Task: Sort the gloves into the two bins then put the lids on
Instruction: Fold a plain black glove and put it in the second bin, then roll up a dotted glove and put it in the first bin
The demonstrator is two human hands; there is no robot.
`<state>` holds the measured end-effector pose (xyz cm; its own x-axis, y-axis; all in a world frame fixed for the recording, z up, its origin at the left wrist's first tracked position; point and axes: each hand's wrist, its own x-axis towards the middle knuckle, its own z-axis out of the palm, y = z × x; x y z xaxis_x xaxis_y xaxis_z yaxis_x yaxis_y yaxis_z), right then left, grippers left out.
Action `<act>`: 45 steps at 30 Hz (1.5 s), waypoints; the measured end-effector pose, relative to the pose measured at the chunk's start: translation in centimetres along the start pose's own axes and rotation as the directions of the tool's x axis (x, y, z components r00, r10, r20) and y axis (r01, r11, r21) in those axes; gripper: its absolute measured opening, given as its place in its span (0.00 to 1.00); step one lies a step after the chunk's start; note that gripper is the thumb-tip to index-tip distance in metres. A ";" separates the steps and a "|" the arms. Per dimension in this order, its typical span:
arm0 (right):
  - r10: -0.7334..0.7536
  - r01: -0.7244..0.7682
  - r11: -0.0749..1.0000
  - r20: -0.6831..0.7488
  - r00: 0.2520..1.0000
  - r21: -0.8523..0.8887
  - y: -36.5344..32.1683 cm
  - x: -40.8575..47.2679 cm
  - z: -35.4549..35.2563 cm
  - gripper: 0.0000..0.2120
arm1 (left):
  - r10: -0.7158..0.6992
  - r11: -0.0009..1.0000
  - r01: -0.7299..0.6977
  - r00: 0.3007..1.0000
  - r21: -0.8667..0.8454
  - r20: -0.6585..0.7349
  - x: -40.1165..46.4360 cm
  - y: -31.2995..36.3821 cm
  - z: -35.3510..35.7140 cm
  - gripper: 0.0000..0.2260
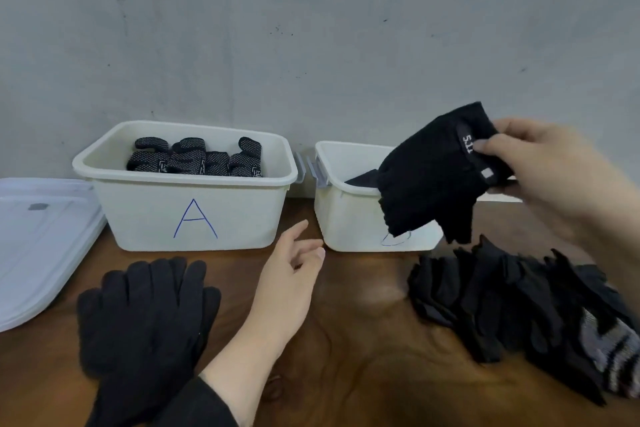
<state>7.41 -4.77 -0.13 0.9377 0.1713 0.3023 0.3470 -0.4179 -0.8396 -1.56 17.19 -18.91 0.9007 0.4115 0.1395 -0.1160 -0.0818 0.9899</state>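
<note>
Two white bins stand against the wall. The left bin (194, 215), marked A, holds several black dotted gloves (195, 158). My right hand (554, 177) pinches the cuff of a black fingerless glove (429, 177), which hangs over the front rim of the right bin (349, 218); something dark lies inside that bin. My left hand (291, 281) hovers open above the table between the bins, holding nothing. A pile of black full-finger gloves (145, 319) lies at the front left. A heap of black fingerless gloves (512, 308) lies at the right.
Two white lids (38, 239) are stacked on the table left of bin A. A grey striped glove (606, 350) lies at the right edge of the heap. The wooden table (363, 340) is bare between the two piles. A grey wall rises behind the bins.
</note>
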 end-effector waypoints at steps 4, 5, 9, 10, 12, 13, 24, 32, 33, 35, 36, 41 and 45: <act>-0.066 0.068 0.990 0.021 0.998 -0.120 -2.9 5.7 -1.3 0.05 | 0.002 0.993 0.000 1.000 0.116 -0.010 1.4 -0.7 -0.1 0.16; -0.073 0.074 0.987 0.011 0.997 -0.146 -3.3 6.9 -1.0 0.04 | 0.003 0.992 -0.001 1.000 0.128 -0.018 1.5 -0.8 -0.1 0.15; -0.060 0.040 0.975 -0.084 0.995 -0.217 -3.1 11.1 1.3 0.09 | 0.026 0.986 -0.018 0.998 0.167 -0.049 2.2 -1.3 -0.2 0.11; -0.052 0.031 0.977 -0.093 0.994 -0.212 -2.7 11.9 2.1 0.09 | 0.027 0.985 -0.018 0.998 0.170 -0.048 2.4 -1.3 -0.2 0.10; -0.021 0.004 0.985 -0.095 0.995 -0.171 -2.0 13.3 3.8 0.07 | 0.028 0.985 -0.020 0.999 0.170 -0.043 2.7 -1.5 -0.2 0.10; 0.004 -0.016 0.990 -0.086 0.996 -0.143 -1.7 13.8 4.6 0.05 | 0.029 0.984 -0.021 0.999 0.176 -0.044 2.8 -1.6 -0.2 0.09; 0.319 -0.182 0.801 0.150 0.936 -0.570 7.9 17.1 10.0 0.16 | 0.028 0.983 -0.018 0.998 0.185 -0.053 3.8 -2.0 -0.1 0.09; -0.097 0.091 0.793 0.022 0.995 -0.603 5.9 14.7 7.3 0.15 | 0.051 0.963 -0.045 0.999 0.264 -0.014 3.7 -2.1 -0.1 0.10; -0.151 0.127 0.810 0.006 0.988 -0.573 5.6 13.7 6.8 0.15 | 0.056 0.957 -0.054 0.998 0.286 0.002 3.6 -2.1 0.0 0.10; -0.224 0.198 0.792 0.027 0.974 -0.578 5.2 11.2 5.6 0.14 | 0.060 0.936 -0.075 0.997 0.343 0.055 3.1 -2.0 0.3 0.11; -0.247 0.233 0.758 0.062 0.967 -0.610 5.2 9.9 4.9 0.14 | 0.059 0.921 -0.090 0.994 0.379 0.093 2.7 -1.9 0.6 0.11; -0.212 0.266 0.671 0.164 0.963 -0.693 5.7 4.6 -1.3 0.12 | 0.050 0.854 -0.169 0.968 0.492 0.246 0.4 -1.7 2.8 0.11; -0.117 0.190 0.713 0.152 0.981 -0.675 7.3 1.5 -7.4 0.09 | 0.061 0.806 -0.233 0.947 0.545 0.314 -1.9 -1.3 5.2 0.10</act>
<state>11.51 -14.17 -2.41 0.8770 0.3529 0.3261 0.4371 -0.8678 -0.2364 -0.96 11.76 -20.65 0.9777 0.0997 0.1848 -0.0750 -0.6562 0.7509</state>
